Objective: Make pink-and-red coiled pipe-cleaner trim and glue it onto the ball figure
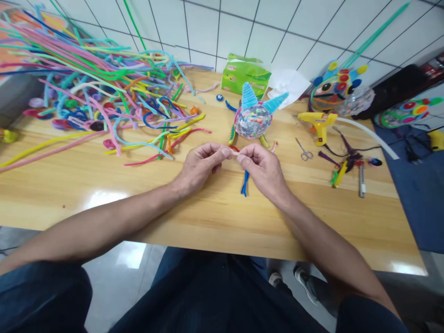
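Dark sleeves (pixel 45 296) — hands (pixel 196 170) (pixel 262 170) pinch pale strip (pixel 235 153) crosswise.

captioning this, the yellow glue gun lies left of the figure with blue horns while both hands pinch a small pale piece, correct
Wrong side: the head view shows the yellow glue gun right of the figure with blue horns. The left hand and right hand do pinch the pale piece.

pale strip (pixel 235 153), ends hidden by fingers (pixel 217 158), pink stem (pixel 52 151) cropped at left
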A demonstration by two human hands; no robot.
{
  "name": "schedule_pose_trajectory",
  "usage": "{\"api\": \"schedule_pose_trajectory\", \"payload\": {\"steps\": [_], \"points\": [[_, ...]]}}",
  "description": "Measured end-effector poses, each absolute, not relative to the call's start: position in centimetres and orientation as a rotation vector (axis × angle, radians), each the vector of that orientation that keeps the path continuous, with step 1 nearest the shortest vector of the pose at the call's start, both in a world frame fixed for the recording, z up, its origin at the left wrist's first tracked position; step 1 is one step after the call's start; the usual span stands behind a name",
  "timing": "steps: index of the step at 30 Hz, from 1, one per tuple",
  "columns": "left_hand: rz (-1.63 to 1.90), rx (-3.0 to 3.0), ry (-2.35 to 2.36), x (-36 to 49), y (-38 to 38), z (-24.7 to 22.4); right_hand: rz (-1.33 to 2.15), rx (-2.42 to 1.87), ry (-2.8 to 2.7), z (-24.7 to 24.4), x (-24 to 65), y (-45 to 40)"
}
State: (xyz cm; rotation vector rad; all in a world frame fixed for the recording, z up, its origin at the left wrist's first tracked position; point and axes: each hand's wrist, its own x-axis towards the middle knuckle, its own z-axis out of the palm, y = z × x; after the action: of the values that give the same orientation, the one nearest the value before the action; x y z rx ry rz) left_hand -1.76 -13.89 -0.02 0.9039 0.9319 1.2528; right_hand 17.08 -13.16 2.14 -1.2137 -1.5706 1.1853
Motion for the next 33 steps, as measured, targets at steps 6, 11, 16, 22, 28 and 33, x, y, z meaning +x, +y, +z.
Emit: {"api": "schedule_pose_trajectory", "payload": {"steps": [6, 11, 16, 22, 28, 33], "points": [[1.167, 1.034, 0.946, -2.00, -13.80, 0.45, 1.099, -1.212, -1.680, 2.11, 17.20, -13.28], [1.136, 1.218, 1.018, -2.50, -13.64, 0.75, 1.039, -1.204, -1.738, 2.36, 17.22, -13.36], [1.082, 1.320, 1.040, -2.48, -13.79, 0.47, 0.993, -1.207, -1.772, 2.46, 17.29, -13.49], [1.102, 1.201, 1.005, -2.26, -13.85, 0.48, 1.106, -1.232, -1.674, 2.59, 17.18, -13.50], [1.126, 1.143, 0.928, -2.26, -13.70, 0.86, 1.154, -1.253, -1.624, 2.62, 17.01, -13.51], [1.142, 0.965, 0.884, -2.02, -13.61, 0.54, 1.203, -1.236, -1.568, 2.15, 17.12, -13.27]]}}
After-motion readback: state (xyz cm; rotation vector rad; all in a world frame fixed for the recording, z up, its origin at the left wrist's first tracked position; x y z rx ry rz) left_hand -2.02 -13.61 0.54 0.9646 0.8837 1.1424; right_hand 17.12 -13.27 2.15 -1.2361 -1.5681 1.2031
